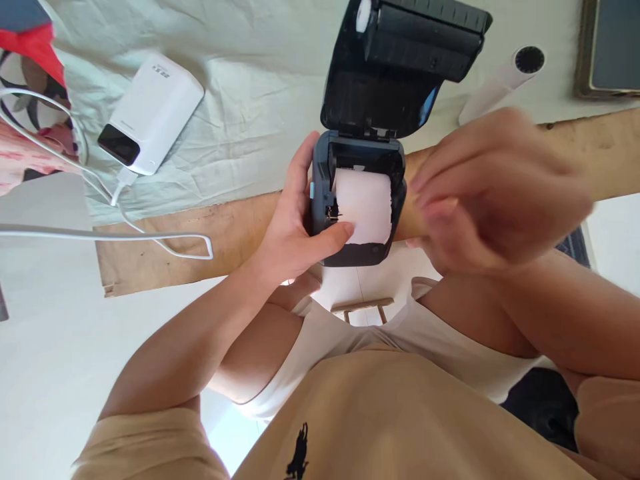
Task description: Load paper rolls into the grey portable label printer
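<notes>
A small dark label printer (359, 255) is held over the table's front edge, its lid (380, 100) swung up and back. Inside its bay lies a white paper roll (367, 200) with a torn edge. My left hand (305, 227) grips the printer from the left side, fingers behind it and the thumb resting on the lower left of the paper. To the right of the printer, my right hand (500, 193) is raised and smeared by motion, apart from the printer. Its fingers look bunched, but whether anything is between them does not show.
At the left on the pale green cloth (250, 113) lies a white power bank (163, 110) with a plugged-in white cable (150, 235) trailing over the wooden edge (150, 267). A white cylinder with a dark end (500, 83) and a dark framed device (613, 47) lie at the right.
</notes>
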Demonstrator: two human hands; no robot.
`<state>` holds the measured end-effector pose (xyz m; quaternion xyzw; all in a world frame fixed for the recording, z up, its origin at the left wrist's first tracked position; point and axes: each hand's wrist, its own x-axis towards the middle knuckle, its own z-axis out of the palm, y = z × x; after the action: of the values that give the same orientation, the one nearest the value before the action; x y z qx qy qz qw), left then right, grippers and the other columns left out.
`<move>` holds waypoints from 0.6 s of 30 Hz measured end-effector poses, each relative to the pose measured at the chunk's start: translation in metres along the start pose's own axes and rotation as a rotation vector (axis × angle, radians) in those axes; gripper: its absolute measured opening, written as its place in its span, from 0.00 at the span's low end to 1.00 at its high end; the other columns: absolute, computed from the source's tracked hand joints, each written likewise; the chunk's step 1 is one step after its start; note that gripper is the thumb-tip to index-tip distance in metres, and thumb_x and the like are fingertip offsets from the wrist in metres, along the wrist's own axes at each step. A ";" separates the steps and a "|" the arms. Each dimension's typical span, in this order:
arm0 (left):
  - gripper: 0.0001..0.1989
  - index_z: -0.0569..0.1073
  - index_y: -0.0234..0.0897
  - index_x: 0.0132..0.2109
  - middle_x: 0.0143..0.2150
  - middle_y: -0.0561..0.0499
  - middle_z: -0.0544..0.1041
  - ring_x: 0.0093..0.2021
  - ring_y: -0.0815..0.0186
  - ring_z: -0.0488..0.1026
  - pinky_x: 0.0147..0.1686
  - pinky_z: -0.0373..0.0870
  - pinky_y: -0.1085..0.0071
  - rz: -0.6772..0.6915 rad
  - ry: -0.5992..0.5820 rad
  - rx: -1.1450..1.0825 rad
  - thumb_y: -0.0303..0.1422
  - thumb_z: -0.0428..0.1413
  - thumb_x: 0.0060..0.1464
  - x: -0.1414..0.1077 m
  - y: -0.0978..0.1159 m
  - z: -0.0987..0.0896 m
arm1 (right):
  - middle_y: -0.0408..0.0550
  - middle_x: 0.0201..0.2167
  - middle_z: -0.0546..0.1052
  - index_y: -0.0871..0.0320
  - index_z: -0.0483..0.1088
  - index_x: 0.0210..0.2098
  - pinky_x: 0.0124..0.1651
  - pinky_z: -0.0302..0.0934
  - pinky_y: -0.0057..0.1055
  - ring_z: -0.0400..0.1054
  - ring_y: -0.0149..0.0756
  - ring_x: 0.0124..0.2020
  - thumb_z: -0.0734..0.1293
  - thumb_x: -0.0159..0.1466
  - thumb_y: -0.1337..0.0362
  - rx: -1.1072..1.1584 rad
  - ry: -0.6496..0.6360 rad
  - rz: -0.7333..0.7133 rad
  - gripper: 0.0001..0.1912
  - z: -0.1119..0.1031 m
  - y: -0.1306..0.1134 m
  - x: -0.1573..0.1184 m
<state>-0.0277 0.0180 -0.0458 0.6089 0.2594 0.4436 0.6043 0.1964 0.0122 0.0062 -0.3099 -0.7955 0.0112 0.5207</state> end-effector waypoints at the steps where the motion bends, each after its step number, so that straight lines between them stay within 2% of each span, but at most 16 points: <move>1: 0.51 0.50 0.51 0.74 0.63 0.45 0.73 0.52 0.55 0.77 0.46 0.79 0.57 0.022 -0.021 0.016 0.42 0.68 0.49 0.001 -0.005 -0.002 | 0.41 0.27 0.72 0.53 0.65 0.30 0.35 0.63 0.36 0.69 0.32 0.30 0.66 0.66 0.59 -0.019 0.086 0.064 0.09 -0.001 0.003 0.001; 3: 0.52 0.50 0.53 0.74 0.63 0.45 0.73 0.51 0.54 0.77 0.42 0.79 0.59 0.044 -0.034 0.044 0.42 0.68 0.48 0.002 -0.012 -0.005 | 0.43 0.30 0.69 0.52 0.63 0.33 0.33 0.58 0.36 0.68 0.34 0.33 0.67 0.63 0.55 -0.030 0.212 0.236 0.10 -0.003 0.005 0.003; 6: 0.50 0.53 0.53 0.74 0.62 0.45 0.73 0.54 0.52 0.75 0.39 0.79 0.60 0.023 0.010 0.092 0.42 0.67 0.48 0.003 -0.014 -0.006 | 0.46 0.44 0.71 0.51 0.60 0.39 0.39 0.60 0.36 0.72 0.40 0.49 0.67 0.59 0.55 0.113 0.151 0.474 0.13 -0.001 0.005 0.004; 7: 0.50 0.54 0.53 0.74 0.62 0.45 0.73 0.55 0.52 0.75 0.39 0.78 0.60 0.019 0.025 0.097 0.42 0.67 0.47 0.003 -0.013 -0.006 | 0.46 0.45 0.71 0.51 0.60 0.39 0.42 0.62 0.37 0.72 0.40 0.53 0.67 0.59 0.55 0.196 0.140 0.510 0.13 0.000 0.005 0.004; 8: 0.50 0.56 0.53 0.73 0.62 0.45 0.74 0.54 0.52 0.75 0.39 0.78 0.60 0.015 0.034 0.093 0.42 0.68 0.47 0.003 -0.013 -0.006 | 0.45 0.44 0.72 0.51 0.60 0.39 0.44 0.63 0.37 0.73 0.41 0.54 0.66 0.60 0.55 0.284 0.149 0.525 0.12 0.001 0.006 0.004; 10: 0.49 0.58 0.54 0.72 0.62 0.46 0.74 0.49 0.55 0.76 0.39 0.78 0.60 0.020 0.032 0.062 0.42 0.69 0.45 0.003 -0.012 -0.005 | 0.44 0.38 0.72 0.51 0.63 0.38 0.42 0.64 0.37 0.76 0.39 0.48 0.66 0.62 0.54 0.433 0.223 0.503 0.11 0.002 0.010 0.001; 12: 0.49 0.59 0.53 0.72 0.62 0.46 0.74 0.47 0.57 0.77 0.42 0.80 0.59 0.006 0.030 0.027 0.41 0.70 0.44 0.003 -0.012 -0.006 | 0.44 0.37 0.72 0.52 0.67 0.41 0.41 0.66 0.36 0.77 0.38 0.44 0.67 0.63 0.52 0.504 0.233 0.498 0.12 0.002 0.014 -0.002; 15: 0.51 0.57 0.53 0.72 0.62 0.46 0.75 0.50 0.56 0.78 0.47 0.81 0.58 -0.036 0.035 -0.010 0.40 0.71 0.44 0.004 -0.010 -0.006 | 0.48 0.48 0.76 0.53 0.70 0.48 0.54 0.70 0.38 0.75 0.38 0.52 0.67 0.66 0.51 0.511 0.022 0.586 0.16 0.000 0.017 -0.008; 16: 0.52 0.56 0.53 0.72 0.63 0.46 0.75 0.51 0.55 0.78 0.48 0.82 0.58 -0.047 0.032 -0.025 0.40 0.71 0.43 0.004 -0.008 -0.005 | 0.49 0.53 0.76 0.53 0.69 0.51 0.59 0.69 0.40 0.74 0.38 0.55 0.67 0.67 0.50 0.508 -0.074 0.605 0.18 -0.001 0.017 -0.009; 18: 0.52 0.57 0.52 0.71 0.65 0.45 0.74 0.56 0.53 0.78 0.51 0.82 0.57 -0.062 0.026 -0.066 0.39 0.72 0.43 0.004 -0.002 -0.003 | 0.51 0.59 0.74 0.52 0.66 0.58 0.62 0.68 0.41 0.72 0.40 0.59 0.68 0.67 0.45 0.489 -0.246 0.615 0.26 -0.002 0.016 -0.012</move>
<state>-0.0274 0.0231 -0.0475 0.5745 0.2709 0.4408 0.6342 0.2089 0.0190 -0.0083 -0.3966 -0.6960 0.3921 0.4523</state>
